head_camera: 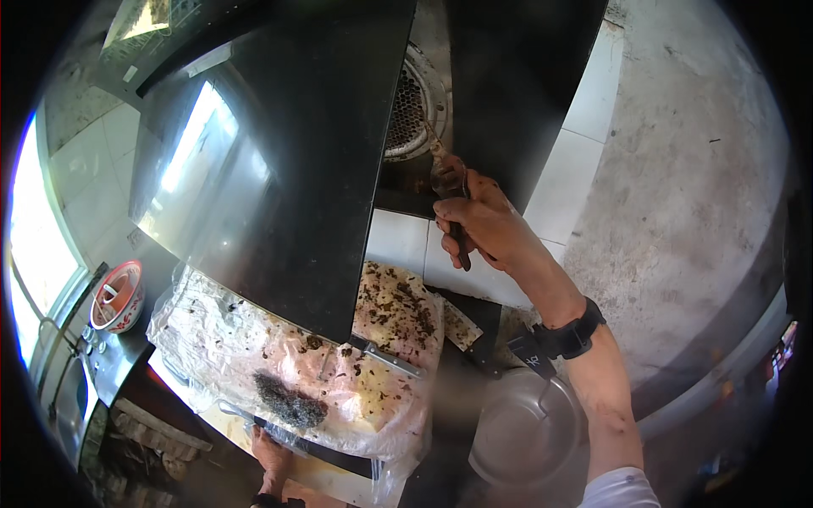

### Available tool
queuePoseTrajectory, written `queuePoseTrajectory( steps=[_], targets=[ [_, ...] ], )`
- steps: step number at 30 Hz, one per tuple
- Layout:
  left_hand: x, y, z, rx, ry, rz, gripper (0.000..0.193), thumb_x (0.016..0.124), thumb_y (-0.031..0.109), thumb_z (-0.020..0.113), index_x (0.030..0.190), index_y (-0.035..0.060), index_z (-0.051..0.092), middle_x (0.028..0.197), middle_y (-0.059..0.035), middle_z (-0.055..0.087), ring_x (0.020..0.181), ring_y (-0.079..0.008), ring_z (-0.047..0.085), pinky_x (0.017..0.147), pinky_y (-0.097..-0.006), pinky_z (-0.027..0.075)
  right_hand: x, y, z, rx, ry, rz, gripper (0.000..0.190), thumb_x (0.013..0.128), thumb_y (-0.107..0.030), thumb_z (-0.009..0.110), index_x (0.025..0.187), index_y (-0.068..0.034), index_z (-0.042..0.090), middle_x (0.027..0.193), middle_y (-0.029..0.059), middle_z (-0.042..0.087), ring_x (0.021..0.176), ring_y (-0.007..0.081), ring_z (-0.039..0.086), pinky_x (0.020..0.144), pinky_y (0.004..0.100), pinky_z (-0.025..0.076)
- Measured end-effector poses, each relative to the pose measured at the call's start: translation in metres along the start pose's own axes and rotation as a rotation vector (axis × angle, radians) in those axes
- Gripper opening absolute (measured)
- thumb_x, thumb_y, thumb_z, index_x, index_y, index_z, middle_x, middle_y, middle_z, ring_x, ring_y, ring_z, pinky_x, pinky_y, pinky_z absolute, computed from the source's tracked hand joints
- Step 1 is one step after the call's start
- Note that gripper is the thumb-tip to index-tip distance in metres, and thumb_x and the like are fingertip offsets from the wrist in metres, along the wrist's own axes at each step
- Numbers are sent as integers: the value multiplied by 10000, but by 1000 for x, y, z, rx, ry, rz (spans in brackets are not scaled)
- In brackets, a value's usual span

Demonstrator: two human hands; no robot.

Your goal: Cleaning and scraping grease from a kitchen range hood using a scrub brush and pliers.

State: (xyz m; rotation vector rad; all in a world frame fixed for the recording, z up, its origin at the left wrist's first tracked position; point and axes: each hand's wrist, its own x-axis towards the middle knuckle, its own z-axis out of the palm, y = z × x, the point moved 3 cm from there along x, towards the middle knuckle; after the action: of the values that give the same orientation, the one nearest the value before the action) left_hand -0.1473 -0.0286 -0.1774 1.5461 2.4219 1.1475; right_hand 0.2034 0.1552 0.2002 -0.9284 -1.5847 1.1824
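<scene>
My right hand point(483, 216) grips a grease-coated metal utensil point(450, 178), possibly a fork. Its narrow tip points up at the round mesh grille point(406, 105) of a range hood, close to the rim. A large dark glossy hood panel point(298, 159) juts out on the left of the grille. Low in the picture, my left hand point(272, 454) is at the front edge of the cooktop, beside a plastic sheet point(216, 324). What its fingers do there is partly hidden. Dark greasy crumbs and a steel wool pad point(289, 400) lie on the sheet.
A knife with a grey handle point(394, 362) lies on the sheet near the panel's lower corner. To the right is a round metal basin point(527, 432). A red and white bowl point(119, 298) stands on the left counter by the window. White tiles point(400, 232) cover the wall.
</scene>
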Motion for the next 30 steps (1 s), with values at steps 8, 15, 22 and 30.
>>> queuePoseTrajectory(
  steps=[8,15,22,30],
  targets=[
    [-2,-3,2,-42,36,21,277,648,88,609,909,-6,605,938,-190,531,890,-402,532,753,-453,448,18,7,4,-10,40,-29,299,809,-31,476,1083,23,370,663,85,481,464,158,515,360,305,441],
    [-2,-1,1,-85,33,-13,268,653,93,612,903,-3,606,921,-189,531,882,-401,533,746,-454,448,20,9,7,36,46,-38,164,794,-20,475,923,14,378,656,97,483,449,175,526,348,322,442],
    [-2,-8,2,-63,12,-4,292,650,115,621,909,-20,603,933,-194,536,887,-409,529,755,-455,447,24,13,8,82,5,3,578,824,-31,490,1348,-23,247,671,54,470,463,147,493,362,287,449],
    [0,6,-3,-13,17,23,286,689,139,621,928,-19,617,991,-189,552,925,-391,545,786,-419,456,41,-1,14,-213,85,-37,519,830,-10,464,1328,-18,316,656,70,491,446,150,497,349,305,434]
  ],
)
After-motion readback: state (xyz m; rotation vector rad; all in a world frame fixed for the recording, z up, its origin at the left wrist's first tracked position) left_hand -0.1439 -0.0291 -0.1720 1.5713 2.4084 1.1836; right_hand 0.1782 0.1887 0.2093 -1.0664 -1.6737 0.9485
